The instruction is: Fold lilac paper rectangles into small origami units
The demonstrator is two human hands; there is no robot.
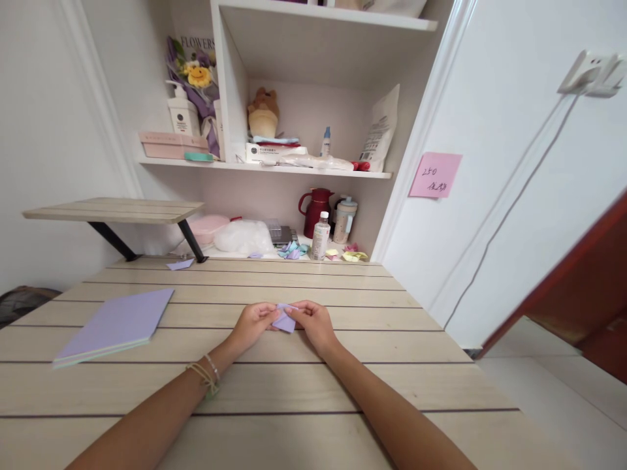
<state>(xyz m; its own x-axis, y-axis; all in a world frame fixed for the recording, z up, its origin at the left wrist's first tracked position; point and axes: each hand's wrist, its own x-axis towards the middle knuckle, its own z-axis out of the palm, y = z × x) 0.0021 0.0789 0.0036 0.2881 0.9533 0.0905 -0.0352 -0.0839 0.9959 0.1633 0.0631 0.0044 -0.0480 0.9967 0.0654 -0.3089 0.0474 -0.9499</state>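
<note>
A small folded piece of purple paper (284, 322) is held between my two hands, a little above or on the wooden table (343, 391); I cannot tell whether it touches the top. My left hand (255, 324) pinches its left edge between thumb and fingers. On the opposite side, my right hand (315, 323) grips the upper right part, thumb lying across the paper. Further left lies a stack of square paper sheets (120, 323), purple on top with pale green edges below. Another folded purple piece (180, 264) rests near the table's back edge.
A small raised stand (117, 210) on black legs occupies the back left. Behind the table, a shelf holds several folded paper pieces (292, 250), a plastic bottle (321, 236), a red jug (317, 207) and a tumbler (345, 220). A pink note (435, 175) sticks to the right wall.
</note>
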